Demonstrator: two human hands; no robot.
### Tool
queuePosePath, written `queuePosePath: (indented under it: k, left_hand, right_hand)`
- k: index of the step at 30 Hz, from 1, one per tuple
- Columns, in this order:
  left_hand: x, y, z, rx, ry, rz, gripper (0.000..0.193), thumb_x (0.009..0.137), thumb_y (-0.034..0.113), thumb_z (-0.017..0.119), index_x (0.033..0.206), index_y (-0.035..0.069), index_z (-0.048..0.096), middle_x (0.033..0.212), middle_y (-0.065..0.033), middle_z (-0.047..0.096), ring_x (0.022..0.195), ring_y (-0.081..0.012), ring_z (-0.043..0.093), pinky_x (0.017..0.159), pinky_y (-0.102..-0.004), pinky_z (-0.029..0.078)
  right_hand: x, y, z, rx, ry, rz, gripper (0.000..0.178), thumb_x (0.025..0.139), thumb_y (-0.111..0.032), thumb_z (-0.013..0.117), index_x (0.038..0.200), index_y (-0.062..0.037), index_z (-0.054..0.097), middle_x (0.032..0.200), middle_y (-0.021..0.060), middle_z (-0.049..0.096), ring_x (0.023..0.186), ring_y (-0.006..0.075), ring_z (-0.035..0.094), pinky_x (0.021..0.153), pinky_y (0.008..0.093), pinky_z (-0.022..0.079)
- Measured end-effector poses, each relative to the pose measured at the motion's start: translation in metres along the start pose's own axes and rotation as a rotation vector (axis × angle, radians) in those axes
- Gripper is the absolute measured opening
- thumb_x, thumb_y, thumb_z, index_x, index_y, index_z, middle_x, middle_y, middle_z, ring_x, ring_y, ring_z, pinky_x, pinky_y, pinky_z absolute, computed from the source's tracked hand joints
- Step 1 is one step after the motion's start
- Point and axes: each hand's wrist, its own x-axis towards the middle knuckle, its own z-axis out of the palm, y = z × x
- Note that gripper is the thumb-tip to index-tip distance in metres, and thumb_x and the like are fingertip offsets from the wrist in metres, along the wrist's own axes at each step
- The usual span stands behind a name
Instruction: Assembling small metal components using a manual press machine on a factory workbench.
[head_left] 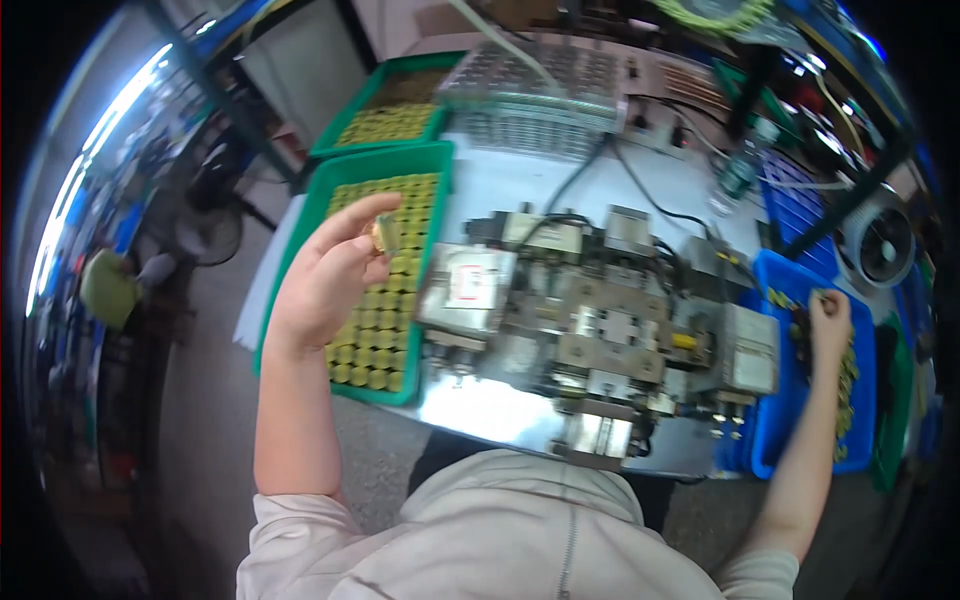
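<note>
My left hand (pixel 330 275) is raised over a green tray (pixel 437 205). Between its thumb and fingers it pinches a small brass-coloured cylindrical part (pixel 384 235), slightly blurred. Rows of yellowish round parts (pixel 372 345) stand close together in that tray. On the far right, my right hand (pixel 830 315) reaches into a blue bin (pixel 785 425) of loose brass-coloured pieces (pixel 846 385). Its fingers are bent together over the pieces; what they hold, if anything, is hidden. Between both hands sits a metal machine fixture (pixel 612 325) with blocks and clamps.
Behind the first tray lies another green tray (pixel 322 145) of similar parts. A clear-topped metal rack (pixel 530 95) stands at the back. Black cables (pixel 640 180) run to the fixture. A plastic bottle (pixel 738 172), a blue crate (pixel 795 200) and a small fan (pixel 883 245) stand right.
</note>
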Motion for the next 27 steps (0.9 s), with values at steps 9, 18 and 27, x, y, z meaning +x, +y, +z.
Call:
queuePosePath:
  k: [9,18,27]
  left_hand:
    - [-0.068,-0.027,-0.139,0.615,0.310,-0.396,0.038,0.084,0.013,0.065,0.120,0.000,0.065,0.096,-0.0057,0.063,0.080,-0.0127,0.055,0.069,-0.0206,0.043]
    - [-0.062,-0.043,-0.150,1.124,-0.016,-0.295,0.033,0.078,0.012,0.067,0.110,0.003,0.071,0.083,-0.0039,0.062,0.070,-0.0135,0.055,0.064,-0.0241,0.045]
    - [-0.046,-0.031,-0.140,1.125,-0.191,-0.550,0.038,0.080,0.013,0.070,0.117,0.007,0.070,0.078,-0.0011,0.062,0.067,-0.0131,0.057,0.061,-0.0244,0.046]
  right_hand:
    - [-0.020,-0.050,0.006,0.027,-0.084,-0.027,0.028,0.090,-0.025,0.069,0.109,-0.0051,0.062,0.089,0.0046,0.063,0.078,0.0157,0.059,0.075,0.0273,0.049]
    - [0.015,0.055,-0.005,-0.085,-0.020,0.018,0.035,0.094,-0.031,0.066,0.117,-0.0049,0.060,0.099,0.0060,0.065,0.086,0.0177,0.061,0.083,0.0284,0.049]
    - [0.021,0.075,0.000,-0.086,-0.028,0.031,0.036,0.094,-0.031,0.065,0.117,-0.0043,0.060,0.097,0.0061,0.065,0.085,0.0170,0.061,0.081,0.0280,0.049]
